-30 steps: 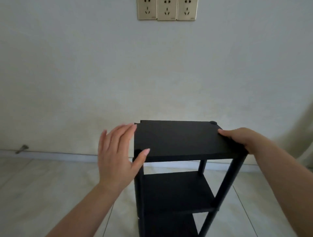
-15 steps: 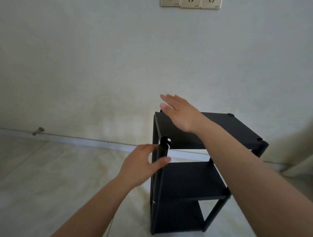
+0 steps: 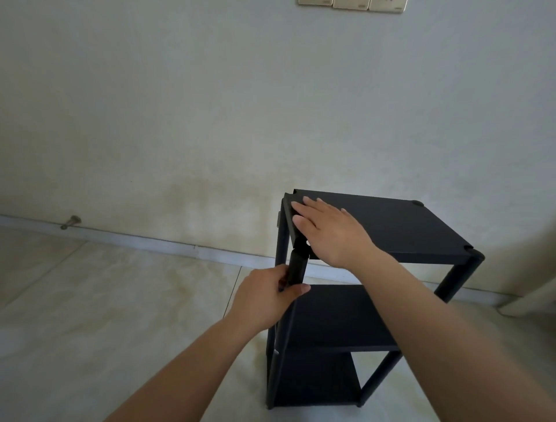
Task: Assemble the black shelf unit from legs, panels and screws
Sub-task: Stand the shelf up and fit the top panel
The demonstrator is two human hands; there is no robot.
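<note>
Three panels are in place on the shelf unit (image 3: 346, 301), which stands upright on the tiled floor (image 3: 120, 301) close to the wall (image 3: 210, 105). Top panel (image 3: 391, 223), middle panel (image 3: 340, 316) and bottom panel (image 3: 316, 382) all sit between black legs.

Right hand (image 3: 331, 232) lies flat on the top panel at its near-left corner, fingers straight and close together, pressing down. Left hand (image 3: 267, 298) grips the front-left leg (image 3: 296, 266) just under that corner, fingers curled round it, thumb across the front. A small pale spot shows at the head of this leg, just beside the right palm; whether it is a screw cannot be told.

Caps or screw heads show at the far-right and near-right corners of the top panel. The near-left corner is hidden by the right hand; the far-left one shows no clear fitting.

Judgement: assembly is near its end. The frame stands complete in form. What appears left is seating the front-left leg into the top panel and fastening the left corners.

A door stop (image 3: 70, 222) sits at the skirting, well apart. Sockets (image 3: 350, 3) show high on the wall.
</note>
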